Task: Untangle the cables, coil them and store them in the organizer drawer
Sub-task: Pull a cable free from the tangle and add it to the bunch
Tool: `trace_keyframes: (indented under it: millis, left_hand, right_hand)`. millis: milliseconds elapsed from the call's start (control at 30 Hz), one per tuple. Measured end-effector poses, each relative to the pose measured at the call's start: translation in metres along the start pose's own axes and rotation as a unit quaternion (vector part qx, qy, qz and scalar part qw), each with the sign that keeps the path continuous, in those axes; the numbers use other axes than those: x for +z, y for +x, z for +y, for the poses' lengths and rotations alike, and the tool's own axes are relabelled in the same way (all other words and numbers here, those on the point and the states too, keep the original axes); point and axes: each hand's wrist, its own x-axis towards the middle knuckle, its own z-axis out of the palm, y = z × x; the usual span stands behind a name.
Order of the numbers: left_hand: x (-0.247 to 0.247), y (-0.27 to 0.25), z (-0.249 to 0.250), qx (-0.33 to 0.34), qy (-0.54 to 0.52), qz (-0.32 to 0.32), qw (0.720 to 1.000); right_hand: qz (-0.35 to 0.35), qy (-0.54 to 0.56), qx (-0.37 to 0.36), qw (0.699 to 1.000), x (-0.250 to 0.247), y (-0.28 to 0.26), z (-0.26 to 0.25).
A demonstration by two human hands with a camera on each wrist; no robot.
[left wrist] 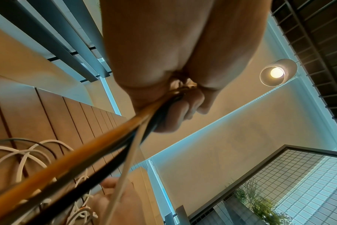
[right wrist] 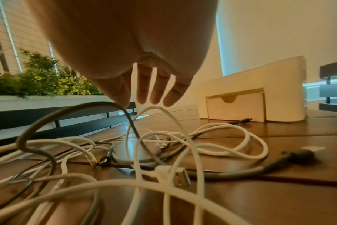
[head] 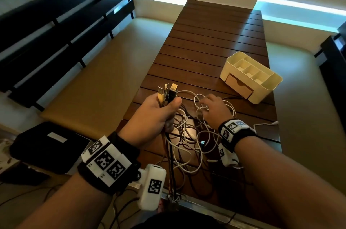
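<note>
Your left hand (head: pixel 155 110) is raised above the tabletop (head: pixel 215 41), fingers (left wrist: pixel 169 120) curled tight and thumb pressed over a bundle of cable ends; the USB plugs (head: pixel 167 91) stick up out of the fist, yellow, black and white among them, and the cords run taut down from the fist into the tangle of cables (head: pixel 189 135). That tangle, white, grey and dark cords looped over each other, lies on the tabletop between your 2 forearms, nearer to you than the organizer (head: pixel 250 76), with some cords trailing over the near edge. Your right hand (head: pixel 213 108) sits low over the far side of the tangle, palm down; in the right wrist view its fingers (right wrist: pixel 144 89) hang straight and slightly spread, the tips just above a white loop (right wrist: pixel 164 115) and touching or nearly touching a grey one (right wrist: pixel 77 109), gripping neither. The organizer, cream with divided top compartments, stands on the tabletop beyond and to the right of the tangle, well apart from both hands. Its drawer (right wrist: pixel 235 105), pale wood with a notch pull, faces you and is shut. A dark plug (right wrist: pixel 244 120) lies just in front of the drawer. A black pouch (head: pixel 48 144) sits on the bench left of the tabletop.
</note>
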Motion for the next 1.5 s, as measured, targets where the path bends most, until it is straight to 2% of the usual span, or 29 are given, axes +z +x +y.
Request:
trace_keyframes:
  millis: [67, 133, 233, 300, 400, 500, 533, 567, 633, 667, 767, 833, 867, 900, 967, 1000, 1033, 1067, 1167, 1233, 1333, 1400, 1500]
  left_hand:
    - [0.001, 0.001, 0.002, 0.002, 0.003, -0.004, 1.0]
    - [0.001, 0.003, 0.002, 0.002, 0.005, -0.006, 1.0]
    - [-0.001, 0.003, 0.001, 0.002, 0.003, -0.003, 1.0]
    - [-0.003, 0.004, 0.001, 0.002, 0.004, 0.001, 1.0]
    - [-0.003, 0.004, 0.0, -0.001, 0.002, 0.003, 1.0]
    - [-0.001, 0.006, 0.001, -0.004, 0.001, -0.001, 1.0]
    - [0.0, 0.007, 0.001, -0.005, 0.003, -0.001, 1.0]
    - [0.001, 0.007, 0.001, -0.006, 0.003, 0.0, 1.0]
    - [0.005, 0.009, 0.001, -0.011, -0.001, 0.004, 1.0]
    - [0.007, 0.01, 0.001, -0.014, -0.003, 0.008, 1.0]
    - [0.014, 0.013, -0.001, -0.015, -0.025, 0.02, 0.999]
    - [0.019, 0.014, -0.002, -0.014, -0.044, 0.021, 0.999]
    - [0.022, 0.015, -0.003, -0.014, -0.05, 0.019, 0.998]
    - [0.025, 0.015, -0.003, -0.013, -0.054, 0.015, 0.998]
    - [0.031, 0.014, -0.002, -0.013, -0.061, 0.005, 0.998]
    - [0.034, 0.012, -0.002, -0.014, -0.063, -0.002, 0.998]
    - [0.037, 0.011, -0.002, -0.015, -0.063, -0.008, 0.998]
    - [0.04, 0.011, -0.002, -0.014, -0.063, -0.012, 0.998]
    - [0.043, 0.008, -0.002, -0.015, -0.059, -0.01, 0.998]
    - [0.045, 0.006, -0.001, -0.017, -0.059, -0.008, 0.998]
    - [0.047, 0.004, -0.001, -0.013, -0.054, -0.01, 0.998]
    - [0.047, 0.003, -0.001, -0.008, -0.054, -0.011, 0.998]
    - [0.046, 0.001, -0.001, -0.006, -0.056, 0.005, 0.998]
  right_hand:
    - [-0.028, -0.001, -0.001, 1.0, 0.005, 0.006, -0.001]
    - [-0.034, 0.026, 0.031, 0.999, 0.008, 0.008, -0.002]
    - [-0.057, 0.101, 0.139, 0.983, 0.007, 0.009, 0.0]
    - [-0.059, 0.114, 0.177, 0.976, 0.005, 0.008, 0.001]
    - [-0.015, 0.125, 0.191, 0.974, -0.006, 0.006, -0.001]
    - [0.033, 0.213, 0.212, 0.953, -0.018, 0.0, -0.006]
    - [0.054, 0.276, 0.236, 0.93, -0.022, -0.002, -0.008]
    - [0.076, 0.354, 0.266, 0.893, -0.027, -0.005, -0.012]
    - [0.115, 0.504, 0.307, 0.799, -0.037, -0.013, -0.022]
    - [0.127, 0.551, 0.309, 0.764, -0.044, -0.018, -0.028]
    - [0.127, 0.633, 0.269, 0.714, -0.063, -0.034, -0.043]
    - [0.082, 0.698, 0.225, 0.674, -0.074, -0.044, -0.048]
    - [0.052, 0.712, 0.21, 0.668, -0.079, -0.049, -0.047]
    - [0.019, 0.682, 0.205, 0.702, -0.082, -0.053, -0.046]
    - [-0.053, 0.476, 0.213, 0.852, -0.081, -0.06, -0.044]
    - [-0.058, 0.371, 0.224, 0.899, -0.078, -0.064, -0.042]
    - [-0.034, 0.319, 0.243, 0.915, -0.075, -0.067, -0.039]
    - [0.01, 0.315, 0.266, 0.911, -0.074, -0.069, -0.036]
    - [0.148, 0.37, 0.314, 0.861, -0.079, -0.075, -0.03]
    - [0.196, 0.373, 0.327, 0.846, -0.082, -0.078, -0.025]
    - [0.206, 0.362, 0.351, 0.839, -0.081, -0.081, -0.018]
    - [0.226, 0.412, 0.344, 0.813, -0.084, -0.085, -0.02]
    - [0.206, 0.512, 0.245, 0.797, -0.095, -0.09, -0.038]
